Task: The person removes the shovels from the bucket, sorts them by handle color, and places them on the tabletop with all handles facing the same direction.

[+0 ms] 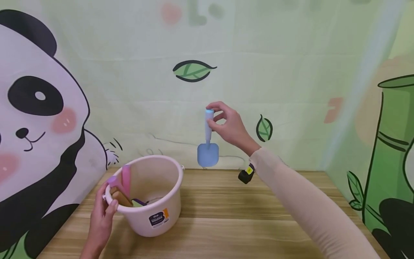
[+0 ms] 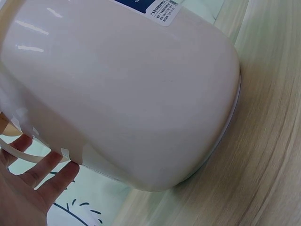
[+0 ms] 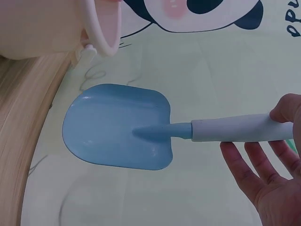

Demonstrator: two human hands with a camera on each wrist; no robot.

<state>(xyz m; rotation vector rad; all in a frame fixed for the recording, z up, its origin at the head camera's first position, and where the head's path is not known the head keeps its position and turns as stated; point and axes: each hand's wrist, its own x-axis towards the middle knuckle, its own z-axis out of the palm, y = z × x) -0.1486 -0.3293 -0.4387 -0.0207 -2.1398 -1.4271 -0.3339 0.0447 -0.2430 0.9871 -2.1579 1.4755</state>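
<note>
In the head view my right hand [image 1: 228, 124] pinches the pale handle of a small blue toy shovel [image 1: 208, 155], its blade hanging down above the table's far edge. The right wrist view shows the whole shovel [image 3: 122, 127] and my fingers on the upper handle. My left hand [image 1: 101, 219] grips the rim of a pale pink bucket [image 1: 174, 201] at its left side, thumb over the edge. From the left wrist view, fingers [image 2: 59, 183] press the bucket's outer wall [image 2: 141, 94] beside its handle. Inside lean pink-handled tools [image 1: 126, 180] and a brown piece [image 1: 121, 198].
The wood-grain table [image 1: 242, 230] runs back to a printed cloth backdrop [image 1: 291, 90] with a panda and leaves. A small black object with a yellow mark [image 1: 246, 174] is at the back, beside the right sleeve [image 1: 291, 183].
</note>
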